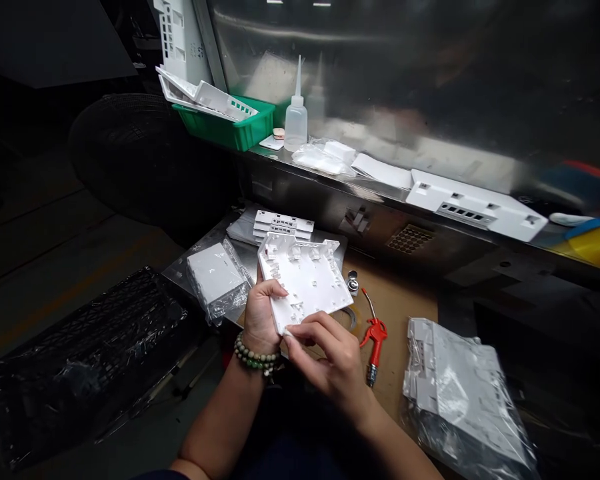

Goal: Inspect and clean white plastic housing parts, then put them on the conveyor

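I hold a flat white moulded plastic panel (307, 277) with small clips and ribs on its upper face, tilted above the brown worktop (405, 303). My left hand (260, 313), with a bead bracelet at the wrist, grips the panel's left edge. The fingertips of my right hand (330, 357) pinch the panel's near corner.
A red air blow gun (374, 337) lies right of my hands. Bagged white plastic parts lie at left (215, 277) and right (460, 393). More white parts (283, 227) are stacked behind. On the metal ledge stand a green bin (230, 127), a squeeze bottle (296, 117) and a long white housing (475, 203).
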`<state>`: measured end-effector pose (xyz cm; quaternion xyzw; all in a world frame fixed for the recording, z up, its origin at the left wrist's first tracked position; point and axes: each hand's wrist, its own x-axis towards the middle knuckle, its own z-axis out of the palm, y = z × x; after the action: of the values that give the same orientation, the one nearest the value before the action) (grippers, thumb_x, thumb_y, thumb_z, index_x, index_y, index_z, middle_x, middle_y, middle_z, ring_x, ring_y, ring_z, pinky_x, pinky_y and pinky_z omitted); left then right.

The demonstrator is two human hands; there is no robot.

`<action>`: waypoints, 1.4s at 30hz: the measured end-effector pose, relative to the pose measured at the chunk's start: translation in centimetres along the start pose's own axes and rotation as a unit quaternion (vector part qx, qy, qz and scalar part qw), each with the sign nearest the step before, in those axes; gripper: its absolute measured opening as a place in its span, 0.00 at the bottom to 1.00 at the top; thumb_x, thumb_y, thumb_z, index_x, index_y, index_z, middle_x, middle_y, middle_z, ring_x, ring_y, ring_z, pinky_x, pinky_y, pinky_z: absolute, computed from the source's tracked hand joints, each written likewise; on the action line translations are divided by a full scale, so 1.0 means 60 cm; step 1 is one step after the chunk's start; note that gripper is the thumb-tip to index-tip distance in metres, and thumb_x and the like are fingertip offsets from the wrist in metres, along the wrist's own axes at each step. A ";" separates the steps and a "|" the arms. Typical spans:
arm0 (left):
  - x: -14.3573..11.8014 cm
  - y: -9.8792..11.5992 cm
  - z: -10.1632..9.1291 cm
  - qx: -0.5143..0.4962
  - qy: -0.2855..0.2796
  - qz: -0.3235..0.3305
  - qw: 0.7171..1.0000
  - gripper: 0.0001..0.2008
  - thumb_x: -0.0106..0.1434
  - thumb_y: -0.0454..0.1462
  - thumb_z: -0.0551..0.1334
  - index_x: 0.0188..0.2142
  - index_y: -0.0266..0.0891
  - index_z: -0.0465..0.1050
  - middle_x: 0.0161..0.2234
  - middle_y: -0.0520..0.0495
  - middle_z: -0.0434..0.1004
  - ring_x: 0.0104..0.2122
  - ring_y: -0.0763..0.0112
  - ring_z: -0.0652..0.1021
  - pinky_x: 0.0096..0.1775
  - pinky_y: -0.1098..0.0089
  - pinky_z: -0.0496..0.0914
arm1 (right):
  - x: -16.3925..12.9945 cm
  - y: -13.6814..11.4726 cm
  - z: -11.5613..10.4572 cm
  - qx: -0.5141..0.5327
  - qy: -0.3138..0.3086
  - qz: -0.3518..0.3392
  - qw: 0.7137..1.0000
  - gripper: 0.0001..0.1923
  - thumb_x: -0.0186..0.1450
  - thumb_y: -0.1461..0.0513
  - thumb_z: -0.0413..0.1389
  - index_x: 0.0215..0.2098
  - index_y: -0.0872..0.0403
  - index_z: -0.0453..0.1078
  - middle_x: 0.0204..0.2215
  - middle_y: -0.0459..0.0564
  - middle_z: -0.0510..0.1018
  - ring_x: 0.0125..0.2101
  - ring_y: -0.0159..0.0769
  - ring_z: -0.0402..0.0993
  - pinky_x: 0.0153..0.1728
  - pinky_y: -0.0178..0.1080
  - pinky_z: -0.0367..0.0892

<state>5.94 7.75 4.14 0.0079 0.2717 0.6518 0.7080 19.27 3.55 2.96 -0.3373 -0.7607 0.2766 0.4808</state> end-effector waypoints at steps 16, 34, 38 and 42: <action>0.001 0.021 -0.021 0.027 -0.002 0.002 1.000 0.46 0.38 0.28 0.58 0.62 0.35 0.70 0.51 0.40 0.83 0.51 0.40 0.81 0.58 0.40 0.71 | -0.007 0.020 -0.029 -0.011 0.038 0.060 0.997 0.03 0.68 0.66 0.61 0.37 0.53 0.77 0.30 0.47 0.77 0.29 0.32 0.72 0.31 0.36 0.68; -0.023 0.084 -0.094 0.020 0.079 0.098 0.992 0.49 0.39 0.27 0.54 0.64 0.47 0.67 0.51 0.50 0.84 0.56 0.50 0.79 0.59 0.44 0.70 | -0.044 0.081 -0.124 -0.143 0.146 0.105 0.973 0.05 0.70 0.63 0.60 0.41 0.51 0.79 0.36 0.49 0.79 0.33 0.35 0.75 0.33 0.38 0.71; -0.029 0.086 -0.099 0.016 0.097 0.081 0.992 0.50 0.39 0.27 0.54 0.65 0.47 0.67 0.50 0.49 0.85 0.57 0.49 0.78 0.59 0.43 0.69 | -0.049 0.072 -0.122 -0.147 0.140 0.078 0.976 0.06 0.69 0.65 0.61 0.43 0.51 0.79 0.36 0.49 0.79 0.34 0.33 0.75 0.33 0.37 0.72; -0.031 0.085 -0.106 -0.002 0.082 0.081 0.993 0.50 0.38 0.27 0.55 0.64 0.48 0.69 0.50 0.49 0.85 0.57 0.49 0.78 0.61 0.44 0.67 | -0.047 0.079 -0.121 -0.156 0.102 0.054 0.981 0.06 0.70 0.66 0.60 0.42 0.52 0.79 0.36 0.50 0.79 0.33 0.33 0.76 0.33 0.37 0.73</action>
<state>-1.26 4.63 1.26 -0.0246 0.3257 0.7060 0.6283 27.96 4.96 0.68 -0.4751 -0.7223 0.1443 0.4814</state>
